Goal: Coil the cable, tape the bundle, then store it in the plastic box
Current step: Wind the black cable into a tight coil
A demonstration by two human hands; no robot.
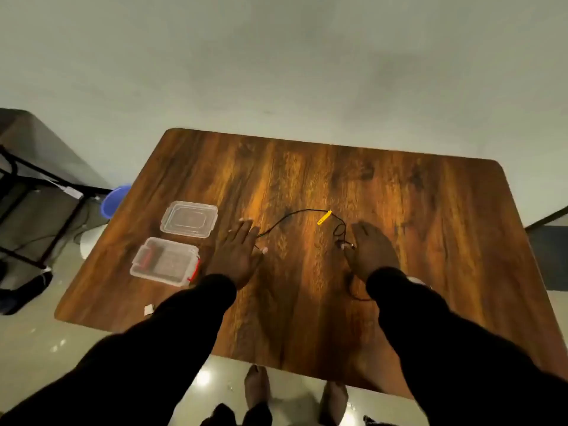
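A thin black cable [292, 214] arcs across the middle of the wooden table [430, 241], from my left hand to my right hand. A yellow tie strip [324, 218] lies beside the cable's top. My left hand [238, 252] rests flat with fingers spread, its fingertips by the cable's left end. My right hand [370, 250] is curled over the cable's right end, where a small plug shows at the fingers. More cable loops below my right wrist. The clear plastic box [164, 261] with red clips stands open at the left.
The box's clear lid [189, 219] lies just beyond the box. A small white scrap [149, 309] sits near the table's front left edge. A blue bucket [115, 200] and a black metal frame [37, 210] stand on the floor at the left. My feet show below the table.
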